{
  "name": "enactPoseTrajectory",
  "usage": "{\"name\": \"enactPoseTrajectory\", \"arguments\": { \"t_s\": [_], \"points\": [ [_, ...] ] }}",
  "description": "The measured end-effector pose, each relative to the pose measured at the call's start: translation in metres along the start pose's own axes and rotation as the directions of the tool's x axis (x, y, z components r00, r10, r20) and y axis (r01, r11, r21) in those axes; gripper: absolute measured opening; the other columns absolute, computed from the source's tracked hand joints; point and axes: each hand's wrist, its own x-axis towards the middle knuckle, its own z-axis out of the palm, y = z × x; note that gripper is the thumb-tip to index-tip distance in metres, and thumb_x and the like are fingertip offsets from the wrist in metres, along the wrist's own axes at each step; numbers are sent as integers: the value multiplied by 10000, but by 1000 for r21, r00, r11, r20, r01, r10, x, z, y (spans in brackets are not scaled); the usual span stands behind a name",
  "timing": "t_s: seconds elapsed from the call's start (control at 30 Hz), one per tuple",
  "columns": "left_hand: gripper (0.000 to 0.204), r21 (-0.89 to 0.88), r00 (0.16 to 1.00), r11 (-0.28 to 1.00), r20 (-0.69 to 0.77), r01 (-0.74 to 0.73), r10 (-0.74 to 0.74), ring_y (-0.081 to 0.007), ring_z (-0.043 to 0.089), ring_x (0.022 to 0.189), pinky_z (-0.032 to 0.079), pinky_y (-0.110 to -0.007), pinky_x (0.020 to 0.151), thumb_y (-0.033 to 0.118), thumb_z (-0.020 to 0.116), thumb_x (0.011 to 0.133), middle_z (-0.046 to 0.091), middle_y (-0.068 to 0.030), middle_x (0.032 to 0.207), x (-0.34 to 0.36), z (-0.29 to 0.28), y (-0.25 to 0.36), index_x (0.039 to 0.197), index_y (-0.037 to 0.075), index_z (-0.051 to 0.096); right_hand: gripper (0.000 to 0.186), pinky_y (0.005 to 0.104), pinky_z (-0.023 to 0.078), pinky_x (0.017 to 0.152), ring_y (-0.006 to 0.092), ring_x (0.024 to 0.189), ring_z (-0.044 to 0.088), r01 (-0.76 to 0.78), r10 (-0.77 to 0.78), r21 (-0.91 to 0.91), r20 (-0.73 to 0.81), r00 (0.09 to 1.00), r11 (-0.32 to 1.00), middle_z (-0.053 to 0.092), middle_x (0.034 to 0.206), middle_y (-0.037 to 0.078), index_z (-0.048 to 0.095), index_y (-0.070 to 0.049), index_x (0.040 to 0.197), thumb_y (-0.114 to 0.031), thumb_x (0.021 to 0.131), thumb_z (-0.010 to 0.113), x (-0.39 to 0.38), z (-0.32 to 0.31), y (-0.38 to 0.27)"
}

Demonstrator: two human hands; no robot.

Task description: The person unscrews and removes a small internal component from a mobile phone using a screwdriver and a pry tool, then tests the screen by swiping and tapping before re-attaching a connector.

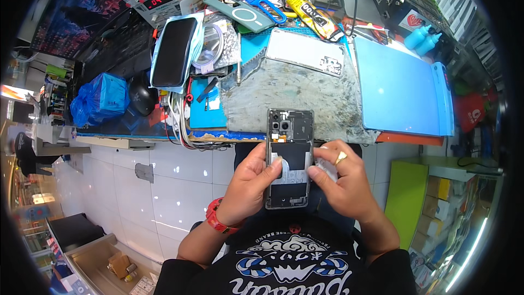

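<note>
Dark rectangular smartphone with bared innards [290,173], held in front of the worn grey mat [295,90], already has its back off, its apparent black battery block [298,153] seated; closing up looks undone. Our left hand [250,187] clasps one long edge, thumb on top; our right hand [345,179], fingers curled, pinches a crumpled whitish scrap [328,168] at the other.

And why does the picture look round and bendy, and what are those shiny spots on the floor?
Head view: the fisheye lens bends straight edges near the rim, with black corners around; head view: bright spots on the floor tiles look like reflected light; head view: the light strip at lower right glares white, while the opened phone looks fairly clear.
</note>
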Motion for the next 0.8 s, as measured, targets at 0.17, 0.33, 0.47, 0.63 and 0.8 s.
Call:
{"name": "enactPoseTrajectory", "arguments": {
  "t_s": [0.17,0.33,0.47,0.63,0.8],
  "points": [
    [335,50,997,998,-72,-35,39,-86,653,1058,548,-282,926,255,422,1155,675,-69,1202,-2,-5,-4,1355,11,535,259,343,534,758,263,859,667,11,-6,95,-48,999,995,654,1000,155,716,50,1127,-57,901,780,-6,17,4],
    [342,49,992,999,-124,-24,30,-83,670,987,566,-273,863,292,400,1161,694,-60,1125,-4,-6,-13,1282,20,570,257,345,535,753,263,858,667,25,-20,83,-50,999,996,654,998,155,717,45,1133,-52,902,774,-13,18,2],
    [359,-44,992,998,-122,-34,28,-92,677,1001,569,-277,869,301,394,1162,693,-68,1142,-7,2,-14,1299,17,564,250,345,536,751,264,856,666,9,-4,78,-57,998,997,651,993,156,720,42,1134,-44,904,765,-18,17,1],
    [422,-55,1000,998,-20,-21,20,-134,623,1190,504,-324,1035,275,425,1152,631,-101,1334,-13,0,-11,1462,-6,477,282,344,534,805,256,918,664,-25,35,154,-62,997,988,653,1042,159,699,49,1179,-50,920,749,-21,16,6],
    [562,73,994,997,106,33,-41,-151,480,1395,380,-349,1178,156,469,1124,501,-91,1543,-18,5,-14,1637,11,291,325,343,532,845,262,962,663,-134,170,278,-111,979,951,645,1112,166,672,62,1227,-73,939,739,-25,24,11]
  ]
}}
